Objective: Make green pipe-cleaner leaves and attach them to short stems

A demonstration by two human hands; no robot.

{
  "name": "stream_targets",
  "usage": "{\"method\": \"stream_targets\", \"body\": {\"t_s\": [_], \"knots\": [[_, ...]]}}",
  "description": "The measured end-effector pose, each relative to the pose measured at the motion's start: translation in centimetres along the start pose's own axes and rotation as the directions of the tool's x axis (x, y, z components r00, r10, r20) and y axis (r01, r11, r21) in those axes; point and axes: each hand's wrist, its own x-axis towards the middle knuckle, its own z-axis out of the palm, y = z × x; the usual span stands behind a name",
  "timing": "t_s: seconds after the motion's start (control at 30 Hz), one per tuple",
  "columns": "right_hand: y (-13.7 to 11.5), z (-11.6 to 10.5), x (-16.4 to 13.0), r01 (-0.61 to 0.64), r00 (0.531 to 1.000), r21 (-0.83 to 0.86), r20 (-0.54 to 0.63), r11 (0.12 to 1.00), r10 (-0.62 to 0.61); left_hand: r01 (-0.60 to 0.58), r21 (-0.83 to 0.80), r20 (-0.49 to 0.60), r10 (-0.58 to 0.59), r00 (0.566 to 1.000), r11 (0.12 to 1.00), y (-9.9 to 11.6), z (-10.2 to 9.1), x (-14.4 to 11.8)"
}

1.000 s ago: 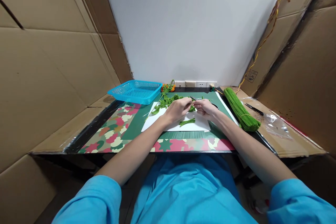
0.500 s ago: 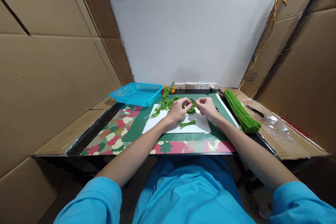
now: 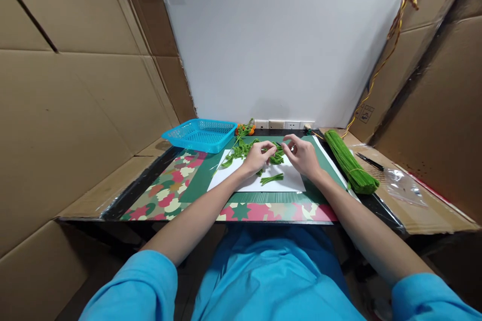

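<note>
Our left hand [image 3: 257,156] and right hand [image 3: 303,155], fingers curled, pinch fuzzy green stems [image 3: 277,154] over a white sheet [image 3: 289,180]. A loose piece [image 3: 271,178] lies nearby; right, a thick green bundle [image 3: 348,162]; left, a blue mesh basket [image 3: 199,135].

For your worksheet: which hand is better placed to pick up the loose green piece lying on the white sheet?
Left, probably. The left hand hovers just above the loose green piece on the white sheet; the right hand sits farther off.

White wall [image 3: 278,45] behind desk [image 3: 158,195]; cardboard panels [image 3: 75,110] both sides; wall sockets [image 3: 280,124].
</note>
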Motion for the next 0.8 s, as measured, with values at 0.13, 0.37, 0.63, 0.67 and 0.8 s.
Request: {"method": "stream_targets", "body": {"t_s": [0.13,0.37,0.63,0.67,0.8], "knots": [[0.48,-0.15,-0.02,0.105,0.99,-0.047,0.103,0.993,-0.1,0.031,-0.003,0.027,-0.031,0.999,1.0,0.06,0.08,-0.02],[0.75,0.18,-0.05,0.132,0.984,-0.128,0.138,0.983,-0.115,0.065,0.006,0.02,-0.065,0.998,0.998,-0.07,0.15,-0.11],[0.84,0.7,0.09,-0.04,0.993,-0.061,0.106,0.997,0.047,0.009,0.018,0.013,-0.009,1.0,1.0,0.16,0.24,-0.19],[0.81,0.69,0.08,-0.045,0.993,-0.059,0.104,0.997,0.051,0.005,0.015,0.007,-0.005,1.0,1.0,0.18,0.24,-0.17],[0.73,0.54,0.01,-0.032,0.992,-0.043,0.125,0.999,0.037,0.0,-0.004,-0.011,0.0,1.0,1.0,0.29,0.21,-0.05]]}}
